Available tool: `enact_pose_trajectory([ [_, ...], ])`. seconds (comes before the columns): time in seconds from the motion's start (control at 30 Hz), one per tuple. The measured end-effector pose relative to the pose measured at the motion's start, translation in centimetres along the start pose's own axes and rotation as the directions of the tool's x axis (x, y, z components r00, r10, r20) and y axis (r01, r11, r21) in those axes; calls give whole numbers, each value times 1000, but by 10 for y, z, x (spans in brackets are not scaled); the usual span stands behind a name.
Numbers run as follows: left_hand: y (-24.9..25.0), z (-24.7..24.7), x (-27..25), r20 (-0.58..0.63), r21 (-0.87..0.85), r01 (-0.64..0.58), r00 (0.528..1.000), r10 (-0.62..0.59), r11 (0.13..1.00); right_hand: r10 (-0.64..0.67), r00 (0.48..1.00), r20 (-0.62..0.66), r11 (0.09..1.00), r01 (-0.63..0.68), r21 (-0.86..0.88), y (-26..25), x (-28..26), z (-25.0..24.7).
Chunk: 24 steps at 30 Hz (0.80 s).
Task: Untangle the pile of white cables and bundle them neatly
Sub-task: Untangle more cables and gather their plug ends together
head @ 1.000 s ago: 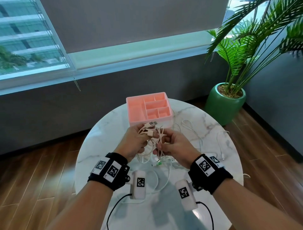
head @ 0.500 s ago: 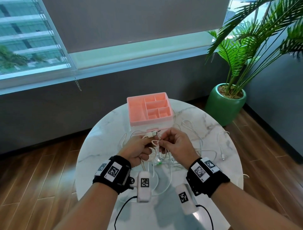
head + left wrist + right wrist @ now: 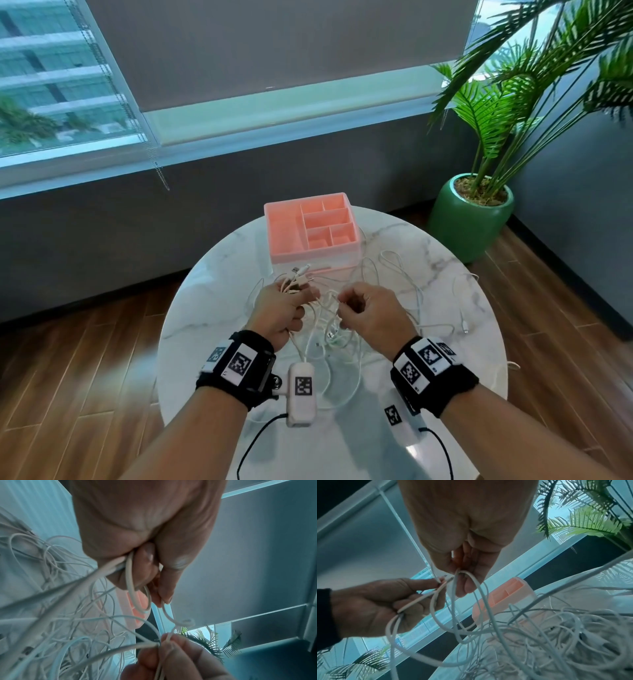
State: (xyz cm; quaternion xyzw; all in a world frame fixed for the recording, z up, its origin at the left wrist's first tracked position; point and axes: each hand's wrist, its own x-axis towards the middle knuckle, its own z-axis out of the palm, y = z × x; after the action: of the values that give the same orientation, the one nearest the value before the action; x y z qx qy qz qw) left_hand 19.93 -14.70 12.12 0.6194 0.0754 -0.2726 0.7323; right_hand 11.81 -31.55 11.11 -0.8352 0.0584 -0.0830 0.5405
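Head view: left hand [image 3: 279, 308] fisted round gathered white cables [image 3: 320, 317]; right hand [image 3: 371, 313] pinching one strand just beside. Run between hands crosswise; remaining tangle on table [image 3: 212, 274] centre, beneath both.

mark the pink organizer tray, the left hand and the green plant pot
pink organizer tray [image 3: 281, 226], head view: floor of its big left compartment.
left hand [image 3: 277, 308], head view: back of the hand, which grips cable ends.
green plant pot [image 3: 466, 219], head view: front of its glazed wall.
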Motion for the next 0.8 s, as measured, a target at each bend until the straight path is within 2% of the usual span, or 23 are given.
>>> enact_pose_trajectory([
  [0.17, 1, -2, -1, -23, 117, -35, 999, 38, 992, -25, 1000, 9, 999, 24, 35, -3, 0, -3],
  [0.27, 10, -1, 1, -137, 107, -109, 983, 123, 988, -25, 997, -74, 1000, 24, -6, -3, 3, -7],
  [0.33, 20, -4, 3, -228, 68, -182, 954, 193, 981, 39, 995, -88, 999, -40, -14, 3, 5, -16],
  [0.4, 30, -2, -1, -252, 138, -252, 926, 280, 958, 149, 989, 10, 988, -149, 27, 9, 3, -21],
  [0.47, 36, 6, -11, -172, 241, -311, 919, 356, 919, 235, 968, 91, 965, -244, 99, 12, -1, -19],
  [0.53, 40, 14, -19, -78, 281, -346, 922, 380, 895, 305, 944, 127, 946, -316, 73, 13, -4, -17],
  [0.6, 45, 18, -24, -10, 329, -371, 918, 396, 868, 383, 908, 170, 919, -356, -167, 9, -6, -22],
  [0.63, 48, 19, -26, 26, 372, -390, 912, 410, 843, 390, 903, 181, 898, -329, -293, 7, -6, -23],
  [0.67, 51, 20, -29, 64, 418, -410, 904, 424, 811, 356, 919, 166, 888, -277, -368, 2, -6, -24],
  [0.73, 56, 24, -33, 153, 501, -443, 891, 427, 743, 185, 977, 104, 887, -120, -446, -11, -1, -23],
  [0.8, 61, 28, -35, 230, 556, -472, 878, 420, 684, 10, 996, 89, 850, 38, -526, -25, 7, -18],
])
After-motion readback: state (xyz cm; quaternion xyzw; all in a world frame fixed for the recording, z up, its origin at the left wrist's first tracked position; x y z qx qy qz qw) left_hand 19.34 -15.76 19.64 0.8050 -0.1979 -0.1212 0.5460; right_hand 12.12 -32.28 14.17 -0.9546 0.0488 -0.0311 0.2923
